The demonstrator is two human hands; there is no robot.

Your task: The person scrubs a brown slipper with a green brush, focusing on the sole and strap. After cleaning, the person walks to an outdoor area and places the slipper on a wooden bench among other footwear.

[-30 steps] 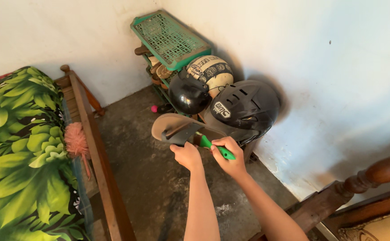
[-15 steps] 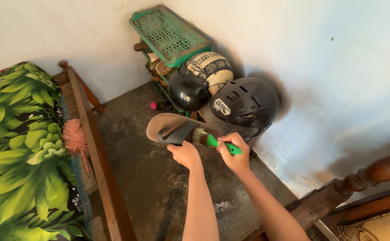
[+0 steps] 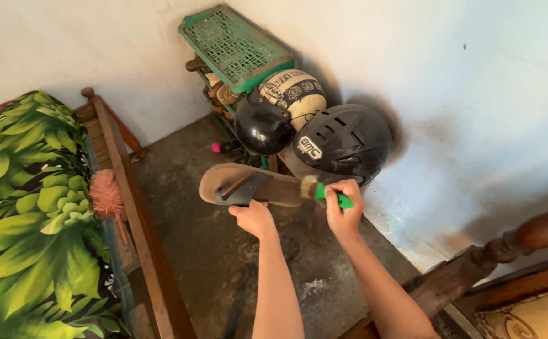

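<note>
Concrete floor (image 3: pixel 223 270) lies bare below the sandal (image 3: pixel 252 186), a strip hemmed by the wooden bed frame (image 3: pixel 133 207) on one side and the carved rail (image 3: pixel 506 251) on the other. Beyond the sandal, two black helmets (image 3: pixel 343 144) crowd a green rack (image 3: pixel 236 44) against the wall. The rack's lower shelves are shadowed and hard to read. Brown and flat with a dark strap, the sandal is gripped from beneath by the left hand (image 3: pixel 254 218); the right hand (image 3: pixel 343 204) clenches a green-handled brush (image 3: pixel 324 193) at its heel.
</note>
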